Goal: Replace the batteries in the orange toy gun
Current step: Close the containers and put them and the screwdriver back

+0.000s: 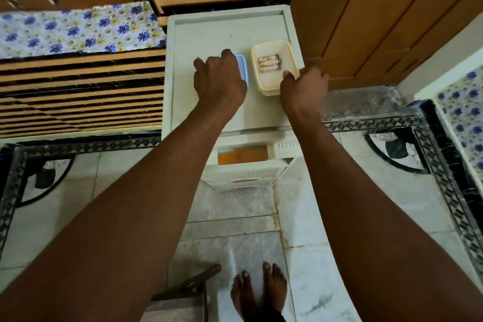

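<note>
A cream plastic container [262, 85] stands on the white drawer unit's top [222, 31] and holds a few batteries [269, 63] lying side by side. My right hand [303, 89] grips its near right corner, thumb over the rim. Left of it lies a pale blue lid or box [243, 68], mostly covered by my left hand [219, 78], whose fingers curl over it. Below the top, a drawer [243, 175] is pulled partly out, and something orange [243, 155] shows inside; I cannot tell what it is.
A wooden cupboard [379, 21] stands close on the right, touching the unit's corner. A slatted wooden bed frame [78, 94] and flowered cloth [78, 29] lie to the left. My bare feet [258, 293] stand on marble floor beside a wooden stool [183, 298].
</note>
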`<act>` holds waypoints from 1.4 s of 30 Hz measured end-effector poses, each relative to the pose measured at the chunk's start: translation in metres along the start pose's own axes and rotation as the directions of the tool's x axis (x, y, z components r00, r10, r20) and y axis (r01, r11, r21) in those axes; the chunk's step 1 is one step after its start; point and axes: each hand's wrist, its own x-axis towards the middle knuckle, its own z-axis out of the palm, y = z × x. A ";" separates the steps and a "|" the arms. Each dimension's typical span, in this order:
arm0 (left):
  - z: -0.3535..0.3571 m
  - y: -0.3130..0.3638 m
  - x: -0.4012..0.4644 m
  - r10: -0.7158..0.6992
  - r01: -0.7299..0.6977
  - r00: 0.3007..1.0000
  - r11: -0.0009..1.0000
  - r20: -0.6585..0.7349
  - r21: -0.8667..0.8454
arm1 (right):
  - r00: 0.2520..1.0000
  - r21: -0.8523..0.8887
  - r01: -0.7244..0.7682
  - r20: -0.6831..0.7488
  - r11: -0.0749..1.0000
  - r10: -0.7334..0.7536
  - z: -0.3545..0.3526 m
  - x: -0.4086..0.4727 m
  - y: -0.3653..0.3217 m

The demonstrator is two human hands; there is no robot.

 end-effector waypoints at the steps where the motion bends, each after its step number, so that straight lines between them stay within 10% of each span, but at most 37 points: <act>1: 0.001 0.003 0.002 -0.029 0.030 1.000 0.999 0.007 -0.040 | 1.000 0.037 -0.024 -0.004 0.999 0.024 -0.001 0.003 0.002; 16: 0.007 -0.006 -0.041 -0.372 0.365 0.922 0.746 0.106 -0.557 | 0.986 0.350 -0.150 -0.013 0.925 0.165 -0.063 -0.069 0.058; 23: 0.022 -0.031 -0.189 -0.274 0.181 0.955 0.837 -0.109 -0.516 | 0.981 0.430 -0.189 0.037 0.883 0.192 -0.099 -0.156 0.101; 28: 0.064 -0.055 -0.250 -0.255 0.235 0.965 0.718 0.066 -0.655 | 0.960 0.408 -0.277 0.072 0.870 0.272 -0.092 -0.202 0.143; 42: 0.234 -0.115 -0.131 -0.396 0.430 0.901 0.753 0.180 -0.498 | 0.945 0.255 -0.326 0.111 0.910 0.307 0.059 -0.140 0.222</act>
